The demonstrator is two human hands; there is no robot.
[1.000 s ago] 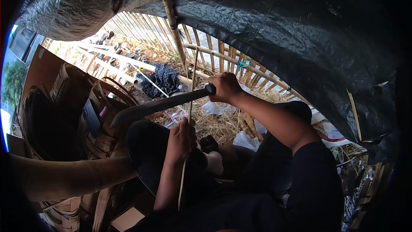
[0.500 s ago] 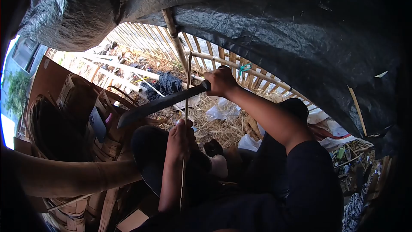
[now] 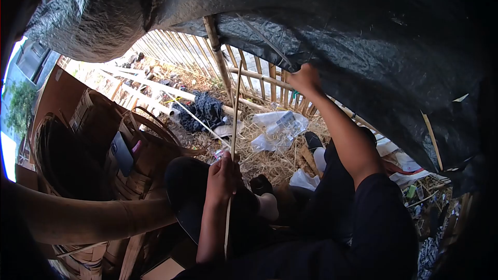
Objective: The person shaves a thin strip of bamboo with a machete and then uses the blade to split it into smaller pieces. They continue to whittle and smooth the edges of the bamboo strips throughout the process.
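Note:
My left hand is closed around a thin bamboo strip, which stands nearly upright in front of my knees. Up by the dark tarp, my right hand grips the handle of a long knife. The blade points up and to the left, seen nearly edge-on and apart from the strip. Both hands are over or beyond my bent legs.
Woven baskets and a thick bamboo pole are at the left. Beyond stands a bamboo fence, with dark cloth, plastic bags and straw on the ground. A black tarp hangs overhead.
My right hand has risen to the right, and the blade has swung up from across the strip to near the tarp. My left hand still holds the strip, slightly further right.

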